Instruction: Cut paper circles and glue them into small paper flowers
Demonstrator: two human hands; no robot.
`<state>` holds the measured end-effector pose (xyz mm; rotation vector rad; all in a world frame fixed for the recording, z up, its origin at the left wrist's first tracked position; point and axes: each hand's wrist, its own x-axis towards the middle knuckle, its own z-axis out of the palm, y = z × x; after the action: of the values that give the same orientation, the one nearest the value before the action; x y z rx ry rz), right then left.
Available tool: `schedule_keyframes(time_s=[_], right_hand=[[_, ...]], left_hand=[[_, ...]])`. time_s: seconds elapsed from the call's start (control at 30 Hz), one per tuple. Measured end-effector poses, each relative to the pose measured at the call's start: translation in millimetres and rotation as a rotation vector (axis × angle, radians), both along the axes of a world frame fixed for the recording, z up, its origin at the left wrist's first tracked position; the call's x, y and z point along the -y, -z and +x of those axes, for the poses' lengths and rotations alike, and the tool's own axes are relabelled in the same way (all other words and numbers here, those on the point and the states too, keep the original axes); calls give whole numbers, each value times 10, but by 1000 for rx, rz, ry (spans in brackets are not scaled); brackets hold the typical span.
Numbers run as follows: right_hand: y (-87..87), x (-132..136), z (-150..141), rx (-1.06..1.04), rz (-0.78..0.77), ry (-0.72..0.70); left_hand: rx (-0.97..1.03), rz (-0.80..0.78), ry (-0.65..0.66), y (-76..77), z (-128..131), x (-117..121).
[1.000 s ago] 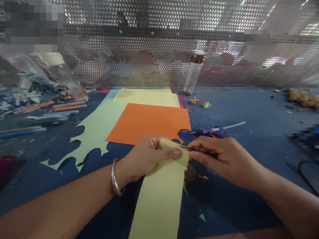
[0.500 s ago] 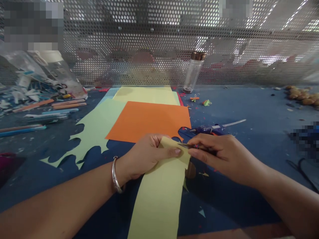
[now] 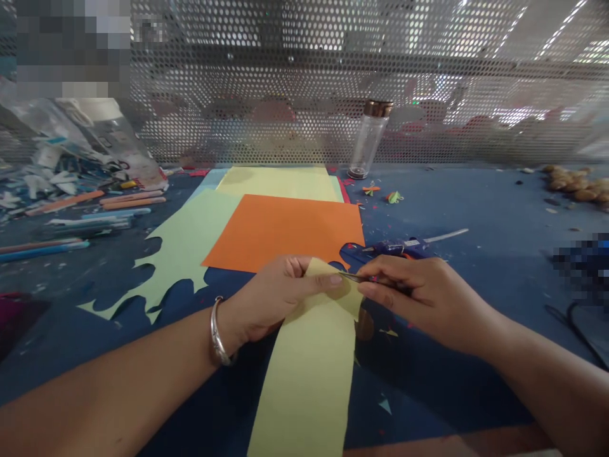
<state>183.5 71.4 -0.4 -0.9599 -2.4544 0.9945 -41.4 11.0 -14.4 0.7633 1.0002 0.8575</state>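
A long pale-yellow sheet of paper hangs towards me, its far end pinched in my left hand, thumb on top. My right hand is closed round a pair of small scissors; most of the handles are hidden by the fingers. The metal tips lie at the paper's far right edge, close to my left thumb. Just beyond both hands lies an orange sheet with rounded bites cut from its right corner. Left of it is a light-green sheet with a scalloped cut edge.
Behind the sheets stands a perforated metal screen, with a clear bottle before it. A blue glue gun lies beyond my right hand. Rolled paper sticks and a white-capped bottle are at left. Paper scraps dot the blue table.
The pale-yellow paper's lower end has swung slightly right, and my left hand has shifted a little. My right hand keeps the scissors at nearly the same spot.
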Motion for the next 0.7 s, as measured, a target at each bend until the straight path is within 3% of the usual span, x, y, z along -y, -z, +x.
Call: schedule_keyframes(time_s=[0.7], right_hand=[[5, -9, 30, -24, 32, 0]], left_hand=[[8, 43, 31, 9, -2, 1]])
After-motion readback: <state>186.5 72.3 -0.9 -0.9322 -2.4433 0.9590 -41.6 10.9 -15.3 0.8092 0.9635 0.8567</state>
